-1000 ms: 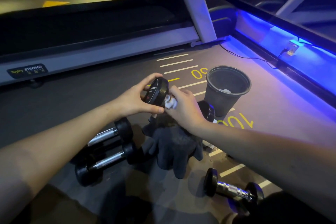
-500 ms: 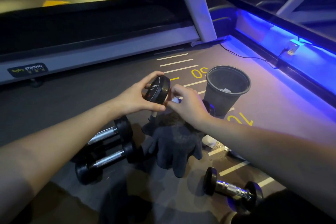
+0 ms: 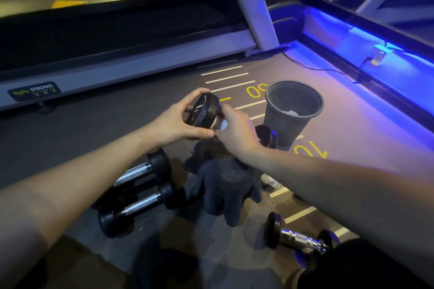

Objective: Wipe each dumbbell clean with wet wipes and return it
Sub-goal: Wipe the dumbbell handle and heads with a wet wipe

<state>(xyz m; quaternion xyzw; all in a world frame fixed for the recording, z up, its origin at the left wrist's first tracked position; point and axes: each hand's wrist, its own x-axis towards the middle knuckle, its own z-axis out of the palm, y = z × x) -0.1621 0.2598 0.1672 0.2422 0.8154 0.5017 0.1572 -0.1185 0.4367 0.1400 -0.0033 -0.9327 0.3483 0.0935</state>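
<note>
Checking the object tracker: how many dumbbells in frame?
4. One held dumbbell gripped by the left hand; two on the floor lower left, rear one, front one; one lower right. More may hide behind the gloves.

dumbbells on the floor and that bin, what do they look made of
Floor dumbbell: the handle looks like chromed metal, bright and mirror-like; the heads look like matte black rubber or a coating, though the dim light leaves that open. Bin: probably dull grey plastic, judging by its thin rolled rim and even, flat sheen.
</note>
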